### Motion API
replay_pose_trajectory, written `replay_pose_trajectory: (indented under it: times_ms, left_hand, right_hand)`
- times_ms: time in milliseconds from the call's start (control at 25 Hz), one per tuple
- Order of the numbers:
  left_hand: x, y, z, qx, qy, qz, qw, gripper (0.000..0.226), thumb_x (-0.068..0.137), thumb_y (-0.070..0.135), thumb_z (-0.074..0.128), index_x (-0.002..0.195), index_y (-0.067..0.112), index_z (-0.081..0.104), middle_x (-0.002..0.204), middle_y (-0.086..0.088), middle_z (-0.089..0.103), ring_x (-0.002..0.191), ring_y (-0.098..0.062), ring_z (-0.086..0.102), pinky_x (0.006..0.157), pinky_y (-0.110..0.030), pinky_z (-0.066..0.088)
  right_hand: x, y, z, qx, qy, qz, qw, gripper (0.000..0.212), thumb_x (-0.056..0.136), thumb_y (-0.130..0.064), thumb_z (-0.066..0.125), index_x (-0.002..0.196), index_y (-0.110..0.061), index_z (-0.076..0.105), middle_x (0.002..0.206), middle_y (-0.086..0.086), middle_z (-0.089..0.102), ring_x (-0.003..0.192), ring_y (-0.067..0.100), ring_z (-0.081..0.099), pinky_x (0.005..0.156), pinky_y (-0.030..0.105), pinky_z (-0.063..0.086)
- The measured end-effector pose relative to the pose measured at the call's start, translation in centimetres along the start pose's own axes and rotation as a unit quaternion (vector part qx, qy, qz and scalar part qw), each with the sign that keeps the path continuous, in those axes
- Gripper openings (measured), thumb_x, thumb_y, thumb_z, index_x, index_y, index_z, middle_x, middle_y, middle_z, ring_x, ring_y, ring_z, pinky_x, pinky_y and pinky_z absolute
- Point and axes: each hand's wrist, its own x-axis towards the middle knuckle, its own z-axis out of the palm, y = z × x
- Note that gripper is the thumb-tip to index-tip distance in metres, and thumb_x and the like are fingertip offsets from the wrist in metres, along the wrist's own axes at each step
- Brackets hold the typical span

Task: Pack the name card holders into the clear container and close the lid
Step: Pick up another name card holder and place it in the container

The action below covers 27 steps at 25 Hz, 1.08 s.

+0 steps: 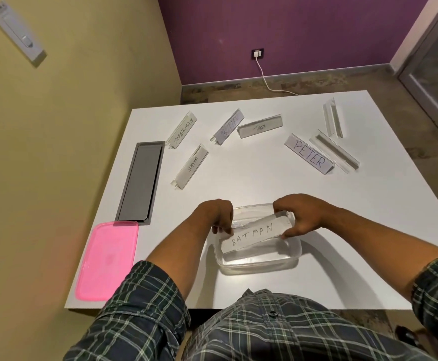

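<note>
A clear container [260, 261] stands open near the table's front edge. Over it lies a name card holder marked BATMAN [253, 234], slanted across the container. My right hand [301, 217] grips its right end, and my left hand [219, 217] pinches its left end. Its pink lid [107, 260] lies flat at the front left. Farther back lie holders marked SUPERMAN [182, 130], ELEPHANT [190, 166], BUTTER [227, 127], TIGER [260, 126] and PETER [309, 154]. Two holders [333, 151] [332, 118] at the back right show no name.
A grey cable hatch [141, 182] is set into the white table [238, 183] at the left. A yellow wall runs along the left side. A white cable [267, 84] drops from a wall socket to the floor behind the table.
</note>
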Motion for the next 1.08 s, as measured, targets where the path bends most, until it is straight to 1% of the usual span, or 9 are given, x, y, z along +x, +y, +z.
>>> replay_pose_trajectory:
  times_ms: [80,160,280,400,520,640,720,840,1080]
  left_hand:
    - [0.1,1.1,1.1,0.059,0.013,0.003,0.998,0.033,0.078,0.023,0.085,0.1,0.002,0.074,0.095,-0.011,0.077,0.064,-0.022,0.069,0.079,-0.036,0.061]
    - [0.1,1.8,2.3,0.12,0.037,0.011,0.992,0.031,0.076,0.024,0.085,0.099,0.008,0.073,0.093,-0.007,0.074,0.071,-0.021,0.067,0.076,-0.032,0.057]
    - [0.3,2.0,4.1,0.192,0.085,0.026,0.977,0.027,0.078,0.019,0.08,0.104,0.015,0.072,0.106,-0.005,0.071,0.092,-0.025,0.069,0.077,-0.033,0.055]
    - [0.7,1.3,5.5,0.232,0.114,0.033,0.966,0.025,0.084,0.021,0.072,0.109,0.014,0.071,0.113,-0.009,0.069,0.099,-0.029,0.069,0.081,-0.036,0.057]
    - [1.2,0.3,6.2,0.249,0.123,0.026,0.96,0.031,0.086,0.025,0.073,0.114,0.014,0.069,0.115,-0.009,0.069,0.101,-0.03,0.069,0.076,-0.034,0.052]
    - [1.7,0.0,6.6,0.244,0.128,0.025,0.961,0.035,0.084,0.025,0.075,0.117,0.015,0.069,0.117,-0.009,0.068,0.102,-0.031,0.069,0.078,-0.034,0.052]
    - [1.8,0.0,6.9,0.235,0.13,0.029,0.963,0.035,0.084,0.025,0.074,0.117,0.014,0.069,0.118,-0.01,0.068,0.103,-0.032,0.069,0.08,-0.036,0.053]
    - [1.9,0.2,7.4,0.228,0.129,0.035,0.964,0.033,0.084,0.025,0.075,0.114,0.012,0.069,0.118,-0.011,0.068,0.104,-0.033,0.068,0.08,-0.036,0.053]
    - [2.1,0.7,7.7,0.242,0.115,0.048,0.962,0.038,0.081,0.029,0.081,0.113,0.011,0.07,0.117,-0.012,0.07,0.106,-0.032,0.068,0.083,-0.039,0.055]
  right_hand:
    - [0.2,-0.5,1.0,-0.019,-0.01,0.001,1.0,0.051,0.062,-0.058,0.081,0.092,-0.027,0.054,0.085,-0.013,0.056,0.079,0.012,0.053,0.068,0.031,0.045]
    - [0.3,-0.8,2.0,-0.036,-0.018,0.011,0.999,0.051,0.061,-0.059,0.077,0.093,-0.028,0.052,0.086,-0.011,0.058,0.077,0.013,0.053,0.065,0.03,0.041]
    - [0.4,-1.0,3.6,-0.063,-0.042,0.014,0.997,0.051,0.061,-0.058,0.073,0.096,-0.028,0.052,0.088,-0.009,0.061,0.079,0.016,0.055,0.062,0.029,0.036]
    - [0.4,-0.9,4.7,-0.093,-0.07,0.04,0.992,0.054,0.062,-0.057,0.073,0.1,-0.027,0.051,0.089,-0.004,0.064,0.081,0.02,0.061,0.061,0.031,0.041]
    - [1.0,-0.9,5.8,-0.149,-0.091,0.063,0.983,0.063,0.066,-0.054,0.074,0.114,-0.023,0.048,0.094,0.003,0.069,0.083,0.027,0.066,0.067,0.033,0.049]
    - [1.6,-1.0,7.3,-0.182,-0.126,0.06,0.973,0.073,0.069,-0.049,0.08,0.127,-0.022,0.046,0.111,0.003,0.07,0.094,0.029,0.068,0.076,0.034,0.047]
    - [1.9,-1.1,8.3,-0.209,-0.142,0.054,0.966,0.065,0.072,-0.043,0.08,0.125,-0.023,0.049,0.114,0.002,0.068,0.098,0.028,0.067,0.079,0.035,0.049]
    - [1.9,-1.5,9.3,-0.234,-0.155,0.055,0.958,0.045,0.082,-0.031,0.069,0.123,-0.021,0.055,0.112,0.006,0.067,0.098,0.029,0.068,0.08,0.038,0.053]
    - [2.4,-2.2,9.2,-0.238,-0.202,0.064,0.948,0.033,0.089,-0.016,0.062,0.122,-0.011,0.06,0.116,0.012,0.065,0.102,0.033,0.067,0.081,0.041,0.054]
